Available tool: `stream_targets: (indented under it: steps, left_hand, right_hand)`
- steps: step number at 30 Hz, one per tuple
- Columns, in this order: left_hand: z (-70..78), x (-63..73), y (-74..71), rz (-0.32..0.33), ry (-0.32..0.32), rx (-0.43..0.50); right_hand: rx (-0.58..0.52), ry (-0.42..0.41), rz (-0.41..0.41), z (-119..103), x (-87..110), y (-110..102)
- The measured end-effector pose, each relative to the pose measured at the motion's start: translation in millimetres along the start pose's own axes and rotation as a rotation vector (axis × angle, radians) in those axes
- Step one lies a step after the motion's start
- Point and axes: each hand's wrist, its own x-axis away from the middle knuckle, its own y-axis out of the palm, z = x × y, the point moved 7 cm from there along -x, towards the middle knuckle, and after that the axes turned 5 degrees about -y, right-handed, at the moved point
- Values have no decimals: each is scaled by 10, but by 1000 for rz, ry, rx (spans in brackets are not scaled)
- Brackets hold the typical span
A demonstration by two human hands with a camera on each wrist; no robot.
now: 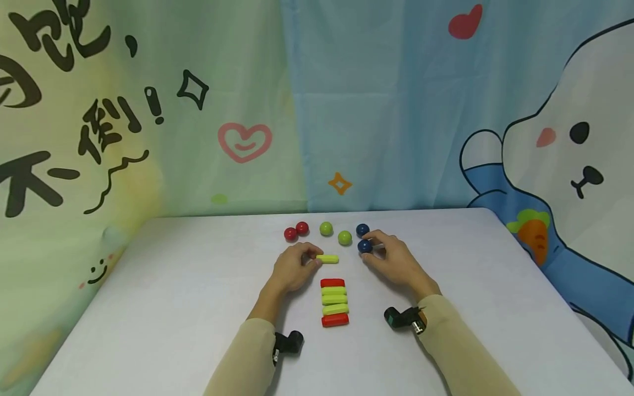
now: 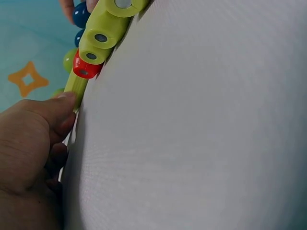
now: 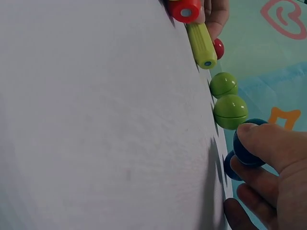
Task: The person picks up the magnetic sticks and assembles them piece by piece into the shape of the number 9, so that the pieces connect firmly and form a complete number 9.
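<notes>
My left hand (image 1: 295, 267) pinches the near end of a yellow-green rod (image 1: 329, 259), which lies crosswise beyond a stacked-looking row of rods on the table. With thumb and fingers, my right hand (image 1: 396, 263) holds a blue ball (image 1: 365, 246); a second blue ball (image 1: 362, 230) sits just behind it. The row has a red rod (image 1: 332, 282) at its far end, three yellow-green rods (image 1: 334, 300) in the middle and another red rod (image 1: 335, 320) nearest me. Grey metal discs show in the rod ends, as on this red rod (image 2: 85, 68) in the left wrist view.
Two red balls (image 1: 291, 234) lie beyond my left hand. Two green balls (image 1: 344, 237) stand between them and the blue ones, near the back of the white table (image 1: 198, 308). A printed curtain (image 1: 238, 66) hangs behind the table's far edge.
</notes>
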Motion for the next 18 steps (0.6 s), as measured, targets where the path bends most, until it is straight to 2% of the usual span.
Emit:
stream_targets:
  steps: [8, 18]
  left_hand:
    - [3, 24, -12, -9, -6, 15]
    - [-1, 18, -27, -18, -14, 26]
  right_hand:
    - [-63, -94, 3, -110, 19, 36]
    - [-63, -32, -43, -152, -14, 171]
